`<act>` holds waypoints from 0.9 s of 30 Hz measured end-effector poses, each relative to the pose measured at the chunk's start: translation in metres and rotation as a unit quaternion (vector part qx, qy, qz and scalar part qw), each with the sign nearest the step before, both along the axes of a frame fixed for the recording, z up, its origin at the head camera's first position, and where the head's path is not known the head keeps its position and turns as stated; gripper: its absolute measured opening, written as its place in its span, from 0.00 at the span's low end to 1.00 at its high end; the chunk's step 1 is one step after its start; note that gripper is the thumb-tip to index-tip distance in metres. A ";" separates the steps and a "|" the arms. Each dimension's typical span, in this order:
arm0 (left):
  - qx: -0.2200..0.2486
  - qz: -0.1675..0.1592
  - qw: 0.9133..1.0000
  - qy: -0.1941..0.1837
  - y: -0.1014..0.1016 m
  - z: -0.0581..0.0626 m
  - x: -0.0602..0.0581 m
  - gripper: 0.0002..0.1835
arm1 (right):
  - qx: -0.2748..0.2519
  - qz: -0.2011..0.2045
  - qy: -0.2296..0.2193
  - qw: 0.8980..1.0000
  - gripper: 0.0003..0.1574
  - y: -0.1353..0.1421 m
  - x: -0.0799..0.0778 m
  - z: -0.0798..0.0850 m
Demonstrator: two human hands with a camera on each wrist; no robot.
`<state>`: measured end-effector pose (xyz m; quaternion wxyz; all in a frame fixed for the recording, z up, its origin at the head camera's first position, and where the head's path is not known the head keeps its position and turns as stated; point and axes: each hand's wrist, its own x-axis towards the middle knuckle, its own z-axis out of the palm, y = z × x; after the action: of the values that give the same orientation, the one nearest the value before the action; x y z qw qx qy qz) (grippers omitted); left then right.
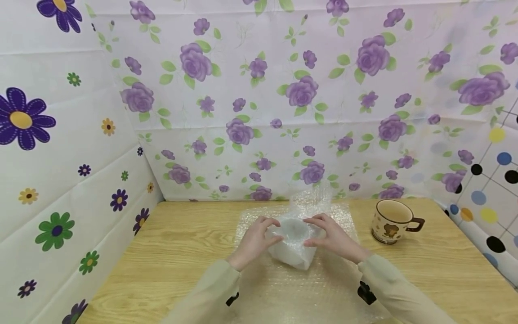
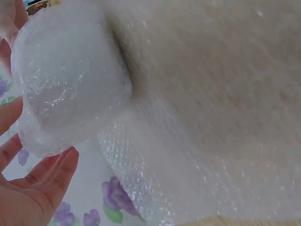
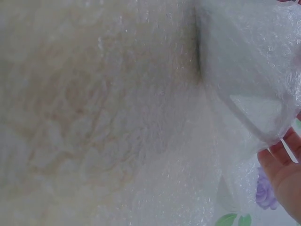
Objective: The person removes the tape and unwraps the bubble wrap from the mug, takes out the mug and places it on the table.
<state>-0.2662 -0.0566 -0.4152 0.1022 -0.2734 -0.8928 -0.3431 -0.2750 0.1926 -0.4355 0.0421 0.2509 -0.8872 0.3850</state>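
A white, cup-like round thing wrapped in bubble wrap (image 1: 292,252) stands at the middle of the table, a pale hollow showing at its top. My left hand (image 1: 254,242) curls round its left side, fingers and thumb at the upper rim. From the other side my right hand (image 1: 332,236) grips the wrap the same way. In the left wrist view, fingertips touch the edge of the wrapped bundle (image 2: 75,80). The right wrist view has folded layers of wrap (image 3: 249,94) at the fingers (image 3: 277,165). The wrapping blurs what lies inside.
Beneath the bundle a flat bubble wrap sheet (image 1: 283,297) covers the table's middle; a loose flap (image 1: 311,200) rises behind. A cream mug with a brown handle (image 1: 390,222) stands at the right on the wooden table (image 1: 178,243). Flower-patterned cloth (image 1: 259,103) hangs along the back edge.
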 end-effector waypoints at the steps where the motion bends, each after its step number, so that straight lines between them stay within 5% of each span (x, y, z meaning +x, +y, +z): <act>1: -0.003 0.002 1.000 0.006 -0.001 0.001 0.000 0.15 | -0.001 0.000 -0.001 1.000 0.45 0.000 0.000 0.000; 11: 0.025 0.010 0.998 0.060 -0.011 0.002 -0.009 0.12 | -0.011 0.000 -0.012 1.000 0.44 -0.001 0.003 0.001; 19: 0.102 0.060 0.992 0.032 -0.025 -0.004 -0.022 0.06 | -0.015 0.005 -0.014 1.000 0.44 0.000 0.003 0.001; 27: 0.217 0.120 0.968 -0.043 -0.043 -0.019 -0.034 0.04 | -0.015 0.006 -0.007 1.000 0.44 0.001 0.002 0.000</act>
<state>-0.3004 -0.0997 -0.4340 0.1609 -0.1206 -0.8267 -0.5254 -0.2730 0.1937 -0.4358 0.0370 0.2524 -0.8803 0.4000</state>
